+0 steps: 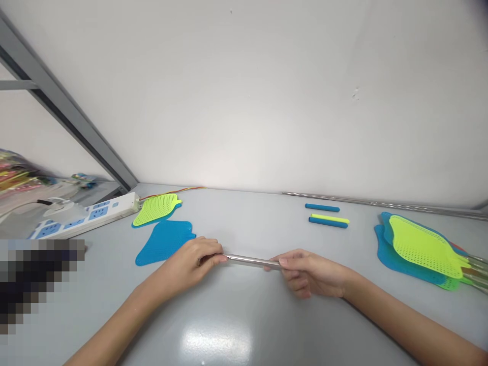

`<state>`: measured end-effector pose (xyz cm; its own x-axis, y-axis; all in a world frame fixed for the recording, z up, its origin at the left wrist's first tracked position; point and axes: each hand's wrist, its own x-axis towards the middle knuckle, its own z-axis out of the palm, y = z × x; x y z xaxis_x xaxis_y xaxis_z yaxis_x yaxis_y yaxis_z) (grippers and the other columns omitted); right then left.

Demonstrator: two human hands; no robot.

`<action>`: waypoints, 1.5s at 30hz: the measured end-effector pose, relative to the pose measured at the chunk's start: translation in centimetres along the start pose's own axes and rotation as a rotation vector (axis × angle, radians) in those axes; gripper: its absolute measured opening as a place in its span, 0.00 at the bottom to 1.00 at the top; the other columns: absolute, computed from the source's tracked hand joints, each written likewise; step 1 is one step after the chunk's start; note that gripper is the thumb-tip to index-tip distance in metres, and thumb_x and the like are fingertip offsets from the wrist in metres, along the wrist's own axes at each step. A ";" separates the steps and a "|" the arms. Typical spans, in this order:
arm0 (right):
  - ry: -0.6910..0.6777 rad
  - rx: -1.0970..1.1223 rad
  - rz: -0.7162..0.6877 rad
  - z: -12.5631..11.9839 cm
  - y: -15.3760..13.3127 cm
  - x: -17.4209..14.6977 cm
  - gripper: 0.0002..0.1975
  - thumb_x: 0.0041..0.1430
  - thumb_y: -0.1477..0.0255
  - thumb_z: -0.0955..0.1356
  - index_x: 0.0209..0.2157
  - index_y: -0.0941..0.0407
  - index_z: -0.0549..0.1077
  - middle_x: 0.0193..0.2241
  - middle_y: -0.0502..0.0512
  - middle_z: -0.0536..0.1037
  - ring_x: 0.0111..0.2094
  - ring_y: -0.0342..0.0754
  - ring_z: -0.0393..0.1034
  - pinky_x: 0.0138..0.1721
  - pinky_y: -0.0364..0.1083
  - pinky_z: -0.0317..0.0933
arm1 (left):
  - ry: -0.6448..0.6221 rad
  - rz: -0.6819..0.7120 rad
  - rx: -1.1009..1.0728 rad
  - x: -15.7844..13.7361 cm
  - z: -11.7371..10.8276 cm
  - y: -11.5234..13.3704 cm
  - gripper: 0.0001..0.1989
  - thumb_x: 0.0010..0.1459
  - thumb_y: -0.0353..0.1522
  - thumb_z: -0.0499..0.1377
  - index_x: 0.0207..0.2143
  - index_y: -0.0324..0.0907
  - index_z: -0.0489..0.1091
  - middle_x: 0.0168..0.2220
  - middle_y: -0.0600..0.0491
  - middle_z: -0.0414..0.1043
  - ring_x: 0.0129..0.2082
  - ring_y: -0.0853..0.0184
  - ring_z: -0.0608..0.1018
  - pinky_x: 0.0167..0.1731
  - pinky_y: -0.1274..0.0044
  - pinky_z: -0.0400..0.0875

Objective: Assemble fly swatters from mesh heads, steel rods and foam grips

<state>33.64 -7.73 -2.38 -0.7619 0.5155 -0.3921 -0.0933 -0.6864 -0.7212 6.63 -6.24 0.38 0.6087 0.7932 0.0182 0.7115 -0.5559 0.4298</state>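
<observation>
A thin silver metal rod (251, 261) runs level between my two hands, a little above the grey table. My left hand (202, 257) is closed around its left end, and those fingertips cover that tip. My right hand (305, 269) pinches the other end between thumb and fingers. Just behind my left hand lies a blue fly swatter head (163, 241). A yellow-green swatter head (156, 209) rests on another blue one farther back. Beyond my right hand are blue handle tubes (322, 207) and a yellow handle tube (330, 218).
At right, swatter heads (427, 246) in blue and yellow-green are piled with metal rods attached. Long silver rods (381, 204) lie along the wall. A white power strip (110, 208) with a plug stands at left, beside a grey metal frame (76, 112). A pixelated patch hides the lower left.
</observation>
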 end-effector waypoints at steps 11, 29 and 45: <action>-0.003 0.010 0.007 -0.1 0.1 0.0 0.13 0.53 0.67 0.65 0.38 0.59 0.70 0.19 0.44 0.48 0.18 0.35 0.44 0.19 0.39 0.41 | -0.023 0.011 -0.026 0.1 0.0 0.2 0.18 0.59 0.38 0.44 0.20 0.41 0.61 0.19 0.56 0.61 0.22 0.71 0.64 0.25 0.80 0.57; -0.011 0.007 -0.005 -0.1 0.1 0.0 0.12 0.53 0.68 0.65 0.38 0.60 0.70 0.19 0.44 0.49 0.18 0.35 0.44 0.20 0.40 0.42 | -0.035 -0.012 -0.029 0.0 0.1 0.1 0.17 0.59 0.38 0.43 0.21 0.41 0.61 0.21 0.57 0.62 0.22 0.72 0.65 0.23 0.80 0.56; -0.106 0.048 -0.114 -0.8 0.3 0.0 0.10 0.55 0.74 0.63 0.36 0.64 0.70 0.20 0.45 0.49 0.19 0.35 0.45 0.21 0.39 0.43 | -0.051 0.012 0.067 0.2 0.9 -0.2 0.12 0.58 0.37 0.44 0.30 0.43 0.64 0.25 0.56 0.67 0.26 0.69 0.69 0.28 0.80 0.60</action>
<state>34.11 -7.53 -3.00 -0.8080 0.5359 -0.2447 -0.2117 -0.6518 -0.7283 6.87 -6.21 -0.52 0.6328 0.7739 -0.0238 0.7252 -0.5816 0.3685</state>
